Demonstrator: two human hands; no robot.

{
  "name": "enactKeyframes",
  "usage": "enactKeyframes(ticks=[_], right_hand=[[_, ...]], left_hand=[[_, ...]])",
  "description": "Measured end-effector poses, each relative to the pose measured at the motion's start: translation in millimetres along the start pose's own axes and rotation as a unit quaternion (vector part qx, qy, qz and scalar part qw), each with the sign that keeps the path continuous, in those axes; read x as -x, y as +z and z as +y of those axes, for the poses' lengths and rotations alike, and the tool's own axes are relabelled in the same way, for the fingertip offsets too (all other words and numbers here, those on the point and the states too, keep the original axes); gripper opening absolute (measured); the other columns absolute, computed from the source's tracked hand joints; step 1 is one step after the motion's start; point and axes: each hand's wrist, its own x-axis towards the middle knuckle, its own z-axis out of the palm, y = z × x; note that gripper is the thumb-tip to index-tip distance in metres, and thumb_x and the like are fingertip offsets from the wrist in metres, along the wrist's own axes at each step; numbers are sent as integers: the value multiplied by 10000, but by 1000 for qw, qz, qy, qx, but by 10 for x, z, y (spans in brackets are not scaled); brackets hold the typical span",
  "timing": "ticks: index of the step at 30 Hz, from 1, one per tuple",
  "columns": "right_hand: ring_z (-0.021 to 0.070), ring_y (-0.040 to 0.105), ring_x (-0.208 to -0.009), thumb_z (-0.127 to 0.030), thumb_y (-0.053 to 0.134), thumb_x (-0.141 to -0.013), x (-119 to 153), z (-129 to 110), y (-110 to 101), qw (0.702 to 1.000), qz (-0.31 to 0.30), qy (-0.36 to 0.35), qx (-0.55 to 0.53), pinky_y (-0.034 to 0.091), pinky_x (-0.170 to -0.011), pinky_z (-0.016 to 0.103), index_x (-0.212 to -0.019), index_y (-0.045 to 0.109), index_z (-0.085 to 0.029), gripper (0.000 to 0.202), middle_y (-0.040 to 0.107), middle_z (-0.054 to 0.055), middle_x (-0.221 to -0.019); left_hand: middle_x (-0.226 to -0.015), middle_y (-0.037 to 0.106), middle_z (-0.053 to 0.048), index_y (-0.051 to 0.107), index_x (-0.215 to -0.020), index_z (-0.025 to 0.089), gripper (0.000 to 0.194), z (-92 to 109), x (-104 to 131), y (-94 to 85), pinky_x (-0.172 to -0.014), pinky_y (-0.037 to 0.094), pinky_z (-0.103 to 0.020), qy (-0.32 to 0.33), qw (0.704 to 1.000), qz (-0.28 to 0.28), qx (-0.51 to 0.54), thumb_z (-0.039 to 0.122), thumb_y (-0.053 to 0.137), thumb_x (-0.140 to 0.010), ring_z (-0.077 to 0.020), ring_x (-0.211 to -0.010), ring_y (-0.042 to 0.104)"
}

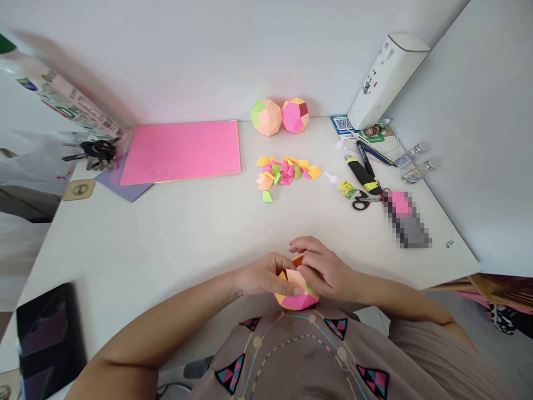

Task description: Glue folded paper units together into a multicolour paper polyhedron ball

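Observation:
A folded-paper ball (296,301) in pink, peach, orange and green is held close to my chest at the table's front edge. My left hand (268,275) grips its left side, thumb pressed on a peach facet. On the other side, my right hand (328,269) has its thumb and index finger closed at the ball's upper rim, while its other fingers stretch out above. The upper part looks open, but my fingers hide most of it. Ahead of both hands lies a loose pile of small folded paper pieces (286,171) in the same colours.
Two paper balls (268,118) stand against the wall. Pink paper (183,153) lies at left, a black tablet (48,339) at front left. At right are a glue bottle (345,186), scissors (362,201), a cutter (362,175), pens, small glass vials and a tall white container (385,83).

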Motion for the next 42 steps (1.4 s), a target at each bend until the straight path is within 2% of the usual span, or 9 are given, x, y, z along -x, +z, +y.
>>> enactKeyframes(ticks=[3,8,13,20,22,26,31,42], right_hand=[[200,482,-1165,-194,375,-932,7,-11,-12,1000,-13,20,-14,475,-938,374,-800,522,-171,199,522,151,-1130],[198,427,-1257,-230,297,-971,6,-36,-55,995,-18,87,-36,441,-978,416,-958,487,-194,194,530,134,-1158],[197,423,-1250,-211,274,-970,17,-49,-14,993,-37,102,-46,441,-972,414,-948,458,-191,186,499,148,-1195],[197,423,-1244,-208,279,-966,33,-47,31,993,-23,102,-63,440,-974,417,-953,445,-189,168,455,158,-1236],[203,420,-1253,-228,295,-965,31,-34,18,992,-5,107,-66,427,-994,427,-1025,446,-183,169,442,160,-1270],[201,460,-1214,-258,302,-968,30,4,18,990,20,126,-59,415,-1014,435,-1174,434,-187,255,448,140,-1298],[204,458,-1215,-251,288,-966,28,21,63,991,-11,123,-47,424,-1012,436,-1152,467,-175,269,482,142,-1261],[214,438,-1228,-223,296,-953,33,-12,59,993,-39,106,-25,431,-1002,454,-1116,470,-161,246,495,164,-1243]], left_hand=[[-564,496,39,674,-682,121,195,15,1,25,-538,314,-227,2,1000,16,3,287,767,-640,-79,-546,408],[-635,581,11,688,-724,123,239,12,-12,70,-572,366,-224,26,997,48,51,304,792,-607,-99,-595,490],[-607,578,10,674,-701,118,271,-29,-16,112,-564,373,-223,29,993,85,79,320,810,-583,-98,-573,497],[-639,596,-7,690,-748,121,271,-60,-12,152,-599,400,-236,44,992,78,87,335,796,-621,-107,-602,517],[-645,603,-6,688,-740,124,267,-78,-16,155,-602,405,-236,60,990,82,100,335,798,-619,-107,-603,524],[-648,612,-8,676,-705,124,252,-113,-21,165,-578,399,-227,95,982,125,107,334,794,-630,-103,-590,527],[-665,637,-20,690,-765,122,306,-137,-19,198,-595,419,-238,73,979,139,132,362,804,-613,-116,-602,556],[-637,638,-25,693,-722,113,329,-142,-9,241,-572,417,-239,44,974,152,161,364,832,-560,-116,-571,556]])
